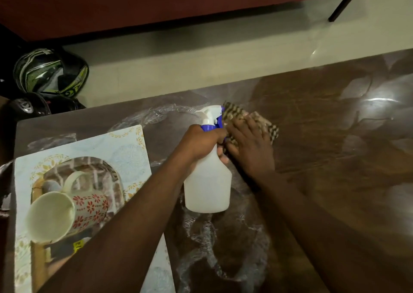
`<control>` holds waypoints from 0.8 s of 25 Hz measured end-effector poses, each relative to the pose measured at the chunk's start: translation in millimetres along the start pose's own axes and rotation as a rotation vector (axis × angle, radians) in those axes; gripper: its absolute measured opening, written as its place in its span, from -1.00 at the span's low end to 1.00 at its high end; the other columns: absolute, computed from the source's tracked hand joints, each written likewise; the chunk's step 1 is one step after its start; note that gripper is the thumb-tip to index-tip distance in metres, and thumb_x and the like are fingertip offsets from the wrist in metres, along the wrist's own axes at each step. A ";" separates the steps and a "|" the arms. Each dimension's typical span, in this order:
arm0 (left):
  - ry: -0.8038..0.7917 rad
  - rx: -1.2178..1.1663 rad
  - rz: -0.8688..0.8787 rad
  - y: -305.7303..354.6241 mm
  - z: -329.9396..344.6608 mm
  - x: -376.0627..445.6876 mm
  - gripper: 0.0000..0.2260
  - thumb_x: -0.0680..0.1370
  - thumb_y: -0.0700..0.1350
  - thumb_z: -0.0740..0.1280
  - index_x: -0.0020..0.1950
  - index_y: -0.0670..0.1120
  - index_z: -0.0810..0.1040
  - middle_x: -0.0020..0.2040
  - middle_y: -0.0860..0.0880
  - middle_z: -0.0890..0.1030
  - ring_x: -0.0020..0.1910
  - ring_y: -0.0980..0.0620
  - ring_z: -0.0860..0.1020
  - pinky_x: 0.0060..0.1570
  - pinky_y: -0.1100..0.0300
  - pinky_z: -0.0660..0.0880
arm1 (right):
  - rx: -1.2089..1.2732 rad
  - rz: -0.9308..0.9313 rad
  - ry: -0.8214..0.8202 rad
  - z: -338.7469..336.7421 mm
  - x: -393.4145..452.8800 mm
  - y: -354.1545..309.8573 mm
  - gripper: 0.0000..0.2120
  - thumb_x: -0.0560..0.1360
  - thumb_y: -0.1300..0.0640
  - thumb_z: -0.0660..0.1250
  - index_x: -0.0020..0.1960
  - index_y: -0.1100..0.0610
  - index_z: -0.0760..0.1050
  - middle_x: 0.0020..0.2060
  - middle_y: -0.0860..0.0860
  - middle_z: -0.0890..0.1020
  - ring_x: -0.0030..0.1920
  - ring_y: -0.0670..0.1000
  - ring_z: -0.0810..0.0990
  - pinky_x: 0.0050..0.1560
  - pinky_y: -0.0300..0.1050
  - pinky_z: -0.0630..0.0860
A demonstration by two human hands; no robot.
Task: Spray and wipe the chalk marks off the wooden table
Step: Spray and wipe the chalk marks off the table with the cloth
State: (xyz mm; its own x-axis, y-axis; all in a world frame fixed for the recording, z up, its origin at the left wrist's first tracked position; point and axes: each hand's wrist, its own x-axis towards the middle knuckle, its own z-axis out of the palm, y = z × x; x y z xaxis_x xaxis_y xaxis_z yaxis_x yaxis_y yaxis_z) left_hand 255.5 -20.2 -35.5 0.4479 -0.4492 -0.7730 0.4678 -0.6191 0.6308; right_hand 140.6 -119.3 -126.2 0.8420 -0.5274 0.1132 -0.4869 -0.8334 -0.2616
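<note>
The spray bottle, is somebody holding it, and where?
Yes. The left hand grips the spray bottle around its neck, just under the blue trigger. The right hand presses flat on the checked cloth.

No legible text (yellow sticker [78, 245] too blurred)

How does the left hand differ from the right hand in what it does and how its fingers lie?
The left hand grips the neck of the white spray bottle with curled fingers; the right hand lies flat, fingers straight, pressing the checked cloth onto the wooden table. The left hand holds its thing raised off the surface; the right hand keeps its thing down on the surface. Both hands meet near the table's middle.
</note>
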 end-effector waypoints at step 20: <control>0.091 -0.076 -0.039 -37.4 -33.8 -26.4 -0.82 0.52 -0.24 0.29 0.06 -0.27 0.59 -0.46 -0.13 0.50 -0.41 -0.13 0.57 -0.27 0.07 0.57 | 0.086 0.026 -0.084 17.1 72.8 -30.5 -0.54 0.51 -0.13 0.14 0.36 -0.01 0.41 0.39 0.04 0.40 0.44 0.16 0.22 0.39 0.13 0.02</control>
State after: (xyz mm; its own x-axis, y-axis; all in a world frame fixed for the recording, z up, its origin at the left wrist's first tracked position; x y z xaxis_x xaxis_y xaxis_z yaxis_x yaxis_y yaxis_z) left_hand 251.9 36.6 -36.4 0.4937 -0.3638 -0.7899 0.5412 -0.5824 0.6065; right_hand 220.7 -129.5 -126.3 0.8478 -0.5297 0.0252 -0.4898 -0.8004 -0.3455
